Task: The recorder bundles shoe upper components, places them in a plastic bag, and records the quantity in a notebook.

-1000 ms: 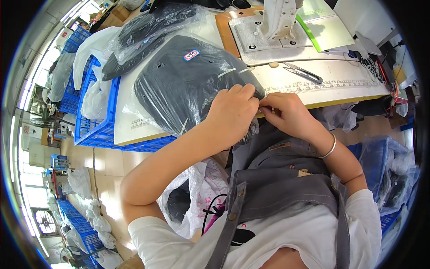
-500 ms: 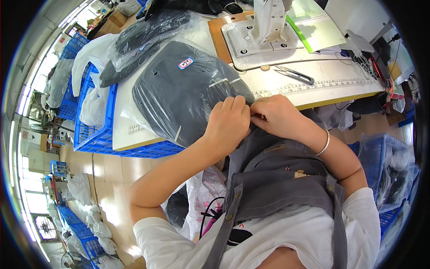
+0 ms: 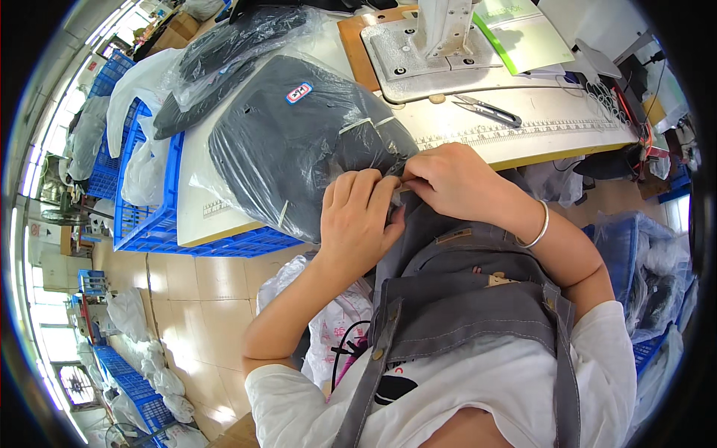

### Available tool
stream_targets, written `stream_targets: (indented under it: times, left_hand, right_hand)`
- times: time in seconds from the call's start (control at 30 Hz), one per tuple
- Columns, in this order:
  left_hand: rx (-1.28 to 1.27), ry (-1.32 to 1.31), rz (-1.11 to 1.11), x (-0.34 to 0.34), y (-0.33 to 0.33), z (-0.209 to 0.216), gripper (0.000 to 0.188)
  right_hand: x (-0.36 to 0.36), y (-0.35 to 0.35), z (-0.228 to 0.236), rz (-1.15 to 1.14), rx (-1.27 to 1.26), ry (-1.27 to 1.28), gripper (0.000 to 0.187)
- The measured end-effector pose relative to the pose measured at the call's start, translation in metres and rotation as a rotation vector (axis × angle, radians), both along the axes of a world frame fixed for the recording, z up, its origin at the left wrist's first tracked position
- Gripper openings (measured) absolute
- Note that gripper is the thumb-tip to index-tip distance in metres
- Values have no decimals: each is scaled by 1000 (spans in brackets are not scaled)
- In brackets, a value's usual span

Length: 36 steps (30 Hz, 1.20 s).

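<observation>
A white table (image 3: 575, 104) is spanning the upper middle of the frame, its near edge running toward the right. A blue crate (image 3: 169, 196) is standing beside it at left. A grey apron (image 3: 478, 321) is covering the wearer's front, lower centre. The wrapped bundle (image 3: 276, 142), dark material in clear plastic, is lying on the table left of upper centre, its near right corner reaching the hands at the table edge. A white machine base (image 3: 388, 60) is occupying the top centre, and a green-edged booklet (image 3: 526, 37) is lying to its right. The right hand (image 3: 452, 175) is pinching the bundle's corner, thumb and fingertips together. The left hand (image 3: 357, 216) is resting against the same corner, fingers curling; whether it is clamping anything cannot be told. Snips (image 3: 493, 111) are lying right of upper centre. A bracelet (image 3: 541, 224) is circling the right wrist. A small label (image 3: 299, 92) is showing on the bundle.
</observation>
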<state>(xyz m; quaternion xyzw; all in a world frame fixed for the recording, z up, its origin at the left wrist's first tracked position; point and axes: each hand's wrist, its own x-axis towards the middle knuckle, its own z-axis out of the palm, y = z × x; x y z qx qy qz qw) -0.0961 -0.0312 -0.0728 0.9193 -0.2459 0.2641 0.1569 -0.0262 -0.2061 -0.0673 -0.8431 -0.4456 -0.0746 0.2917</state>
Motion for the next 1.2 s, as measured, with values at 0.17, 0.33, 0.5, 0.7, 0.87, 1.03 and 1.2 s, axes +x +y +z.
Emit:
stream_targets:
  times: [0.17,0.33,0.5,0.7,0.87,1.03,1.2]
  left_hand:
    - [-37,-44,55,4,-2,-8,37]
    - [-62,-48,59,3,-3,-8,37]
    - [-18,-27,60,2,-4,-4,40]
    - [69,65,29,6,-5,9,45]
    - [-4,33,30,12,-3,1,42]
    - [-45,-27,64,17,-11,-3,38]
    - [-15,-40,122,17,-15,-3,34]
  right_hand:
    - [-4,11,10,-32,-180,-39,14]
    - [-10,15,3,-44,-183,-125,20]
    - [-7,9,-13,-54,-53,-207,23]
    - [-10,3,-38,-229,370,-179,20]
    - [-8,2,-15,-244,211,16,14]
    - [9,-4,-4,-43,104,-78,9]
    - [12,2,21,29,-228,-190,9]
